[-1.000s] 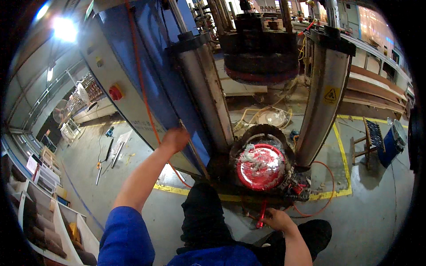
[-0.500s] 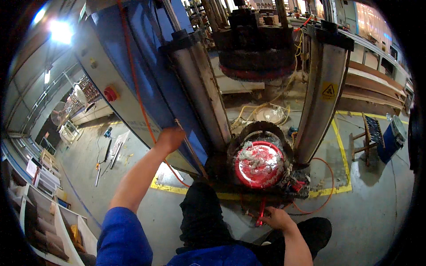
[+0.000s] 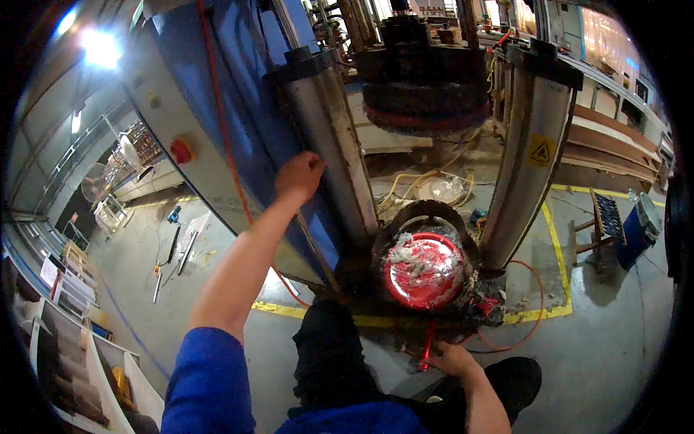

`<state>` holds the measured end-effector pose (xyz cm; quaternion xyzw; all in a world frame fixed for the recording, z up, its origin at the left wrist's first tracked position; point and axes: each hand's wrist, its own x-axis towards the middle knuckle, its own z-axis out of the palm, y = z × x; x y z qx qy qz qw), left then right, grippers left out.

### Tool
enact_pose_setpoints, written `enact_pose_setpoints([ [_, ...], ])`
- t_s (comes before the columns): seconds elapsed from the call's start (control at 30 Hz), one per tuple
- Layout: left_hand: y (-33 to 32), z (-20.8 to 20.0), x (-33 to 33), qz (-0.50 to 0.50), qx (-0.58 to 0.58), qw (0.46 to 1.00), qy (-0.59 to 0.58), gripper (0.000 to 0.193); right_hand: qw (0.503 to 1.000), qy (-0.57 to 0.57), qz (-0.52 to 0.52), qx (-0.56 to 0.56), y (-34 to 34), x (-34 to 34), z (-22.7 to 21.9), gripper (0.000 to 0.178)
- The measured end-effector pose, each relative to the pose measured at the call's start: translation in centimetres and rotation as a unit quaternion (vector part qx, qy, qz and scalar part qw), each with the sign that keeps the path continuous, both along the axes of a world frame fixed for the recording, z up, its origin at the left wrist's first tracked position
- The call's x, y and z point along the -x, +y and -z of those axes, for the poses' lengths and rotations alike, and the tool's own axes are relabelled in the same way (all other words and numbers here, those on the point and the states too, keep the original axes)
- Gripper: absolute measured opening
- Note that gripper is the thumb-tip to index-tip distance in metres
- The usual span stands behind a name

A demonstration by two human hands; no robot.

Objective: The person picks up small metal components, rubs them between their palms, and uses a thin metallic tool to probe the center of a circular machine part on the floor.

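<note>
My left hand (image 3: 299, 177) is raised in front of the blue panel (image 3: 249, 123) of a machine cabinet, beside a metal column (image 3: 329, 130). Its fingers are curled; whether anything is in them I cannot make out. A thin rod (image 3: 314, 249) slants down below this hand. Low in front, my right hand (image 3: 455, 359) is closed around a slender red handle (image 3: 429, 349). Just beyond it, a round red piece (image 3: 425, 278) smeared with whitish residue sits in a dark round fixture (image 3: 383, 249). Above that hangs a dark press head (image 3: 426, 94).
A second column (image 3: 529, 155) stands on the right. An orange hose (image 3: 538, 278) curls over the floor by a yellow line (image 3: 557, 246). Another hose (image 3: 220, 116) runs down the cabinet. A blue bin (image 3: 640, 231) stands at the right; tools (image 3: 189, 249) lie on the left floor.
My left hand has moved up and slightly right, from the top of the thin rod toward the metal column. My right hand stays on the red handle with little shift.
</note>
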<state>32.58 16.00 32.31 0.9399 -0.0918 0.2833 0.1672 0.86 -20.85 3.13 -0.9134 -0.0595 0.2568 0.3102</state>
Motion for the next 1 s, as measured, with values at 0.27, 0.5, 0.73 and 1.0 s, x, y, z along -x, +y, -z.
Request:
enact_pose_setpoints([
  [0.27, -4.7, -2.6, -6.7, 0.008, 0.109, 0.993, -0.037, 0.032, 0.999, 0.027, 0.043, 0.002, -0.3, -0.2, 1.3, 0.079],
  [0.5, -6.8, -3.6, -7.9, -0.136, 0.065, 0.986, -0.071, 0.034, 0.998, 0.058, 0.022, 0.003, -0.3, -1.3, 1.8, 0.072],
  [0.73, -6.7, -3.6, -8.0, -0.132, 0.083, 0.987, -0.040, 0.033, 1.000, -0.005, 0.005, -0.021, -0.5, -1.4, 1.7, 0.069],
  [1.0, -5.9, -3.2, -10.0, -0.135, 0.094, 0.985, -0.054, 0.039, 1.000, 0.006, 0.015, -0.025, -0.2, -1.6, 0.9, 0.069],
])
